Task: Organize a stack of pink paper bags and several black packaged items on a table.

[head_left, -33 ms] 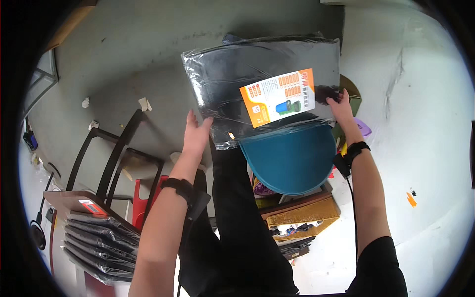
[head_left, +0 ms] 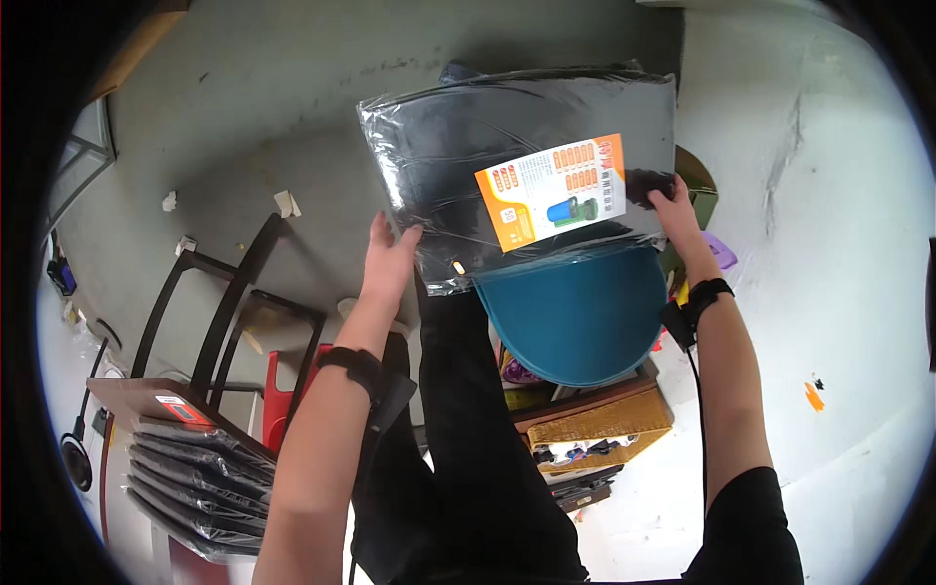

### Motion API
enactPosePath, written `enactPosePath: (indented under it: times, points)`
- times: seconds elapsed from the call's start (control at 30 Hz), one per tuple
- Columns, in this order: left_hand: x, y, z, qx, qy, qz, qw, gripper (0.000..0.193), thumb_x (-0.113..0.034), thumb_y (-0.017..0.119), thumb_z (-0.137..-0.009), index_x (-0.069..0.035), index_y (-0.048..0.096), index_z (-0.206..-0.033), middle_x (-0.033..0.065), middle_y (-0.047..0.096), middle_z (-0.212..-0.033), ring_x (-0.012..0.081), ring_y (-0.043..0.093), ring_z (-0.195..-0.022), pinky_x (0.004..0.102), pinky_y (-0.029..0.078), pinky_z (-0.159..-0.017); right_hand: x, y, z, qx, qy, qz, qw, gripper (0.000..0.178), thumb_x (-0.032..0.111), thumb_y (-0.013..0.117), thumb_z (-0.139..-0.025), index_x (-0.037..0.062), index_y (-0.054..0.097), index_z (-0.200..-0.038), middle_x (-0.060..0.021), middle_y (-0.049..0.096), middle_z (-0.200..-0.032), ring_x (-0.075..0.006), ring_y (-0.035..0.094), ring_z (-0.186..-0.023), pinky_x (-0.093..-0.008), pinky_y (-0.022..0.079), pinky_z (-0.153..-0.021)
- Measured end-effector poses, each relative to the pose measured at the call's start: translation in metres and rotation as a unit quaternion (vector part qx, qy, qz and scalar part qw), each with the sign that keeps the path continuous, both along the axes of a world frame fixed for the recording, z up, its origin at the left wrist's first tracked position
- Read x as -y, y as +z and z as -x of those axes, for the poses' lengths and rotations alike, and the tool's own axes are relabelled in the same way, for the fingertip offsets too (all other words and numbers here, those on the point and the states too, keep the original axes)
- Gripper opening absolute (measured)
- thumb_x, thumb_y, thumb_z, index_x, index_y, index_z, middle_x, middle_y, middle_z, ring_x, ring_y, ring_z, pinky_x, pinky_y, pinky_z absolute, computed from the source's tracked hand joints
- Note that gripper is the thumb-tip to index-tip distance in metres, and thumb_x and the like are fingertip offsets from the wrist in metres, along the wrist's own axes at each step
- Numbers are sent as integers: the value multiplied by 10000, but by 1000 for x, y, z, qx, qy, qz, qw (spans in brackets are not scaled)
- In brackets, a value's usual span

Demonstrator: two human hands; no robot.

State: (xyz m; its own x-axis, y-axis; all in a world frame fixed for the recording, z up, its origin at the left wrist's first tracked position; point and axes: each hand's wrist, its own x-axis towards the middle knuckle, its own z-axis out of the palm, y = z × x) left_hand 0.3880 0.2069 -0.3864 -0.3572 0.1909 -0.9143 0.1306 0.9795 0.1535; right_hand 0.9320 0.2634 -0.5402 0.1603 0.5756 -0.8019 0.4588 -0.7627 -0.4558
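A flat pack of black plastic bags (head_left: pixel 546 107) in clear wrap lies partly over a teal rounded seat (head_left: pixel 575 322). Its orange and white label (head_left: pixel 551 192) faces up. My left hand (head_left: pixel 390 258) is at the pack's near left edge, thumb touching the wrap and fingers stretched out beside it, spread apart. At the right edge, my right hand (head_left: pixel 680 214) pinches the pack with the thumb on top; its other fingers are partly hidden. Black bands with small boxes sit on both wrists.
At lower left, several similar wrapped black packs (head_left: pixel 200 487) are stacked beside a brown board (head_left: pixel 146 398). A dark chair frame (head_left: pixel 229 307) and red stool (head_left: pixel 280 395) stand on the left. Below the teal seat is a woven basket (head_left: pixel 604 429). Paper scraps (head_left: pixel 287 204) litter the floor.
The pack's right side and my right hand have shifted very slightly to the right. My left hand stays by the left edge.
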Motion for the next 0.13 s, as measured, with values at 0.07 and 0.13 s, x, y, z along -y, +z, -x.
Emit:
enactPosePath:
  times: [0.07, 0.13]
  points:
    - [12, 13, 7, 46, 36, 0, 998, 932, -317, 736, -1047, -31, 218, -1768, 218, 390, -1765, 333, 411, -1620, 435, 333, -1315, 13, 14, -7, 21, 15, 15, 1000, 988, 245, 794, -945, -72, 253, -1709, -237, 672, -1470, -335, 671, -1355, -406, 503, -1178]
    - [14, 22, 9, 94, 74, -15, 993, 954, -306, 760, -1030, -13, 223, -1761, 251, 359, -1780, 360, 386, -1643, 427, 358, -1308, 17, 22, -7, 52, 1, 26, 998, 950, 229, 782, -956, -24, 280, -1722, -243, 631, -1544, -344, 658, -1379, -404, 500, -1182]
